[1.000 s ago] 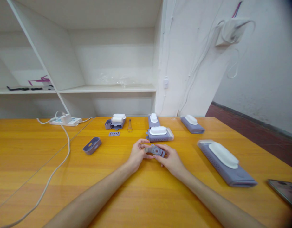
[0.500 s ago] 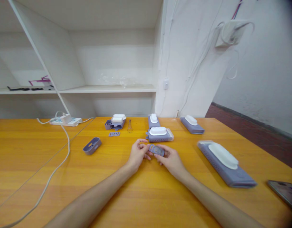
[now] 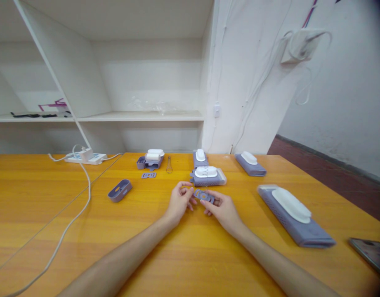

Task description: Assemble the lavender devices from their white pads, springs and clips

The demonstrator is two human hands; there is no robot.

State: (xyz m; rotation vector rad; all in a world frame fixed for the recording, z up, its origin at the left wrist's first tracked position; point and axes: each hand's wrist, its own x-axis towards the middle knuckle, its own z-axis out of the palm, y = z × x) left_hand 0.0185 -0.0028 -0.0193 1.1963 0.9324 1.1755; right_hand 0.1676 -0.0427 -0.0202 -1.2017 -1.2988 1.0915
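Between both hands is a small grey-purple plastic plate [image 3: 203,196] with cut-outs, held a little above the table. My left hand [image 3: 179,203] pinches its left end between thumb and fingers. On its right end my right hand [image 3: 224,209] closes with thumb and fingertips. A thin wire spring [image 3: 205,170] stands up from the plate, its coils showing in front of a white-topped purple case [image 3: 207,180]. A similar flat plate [image 3: 149,175] and a loose coil spring [image 3: 169,166] lie farther back. To the left rests a purple oval shell [image 3: 119,191].
Purple cases with white oval tops stand at the back and right, the nearest being a large case [image 3: 296,220]. A phone [image 3: 369,252] lies at the right edge. A power strip [image 3: 86,156] and its white cable [image 3: 80,210] occupy the left. Shelves [image 3: 140,117] rise behind.
The spring, earlier compressed and seen as rings on the plate, now extends upward from it. Both hands keep nearly the same position and grip.
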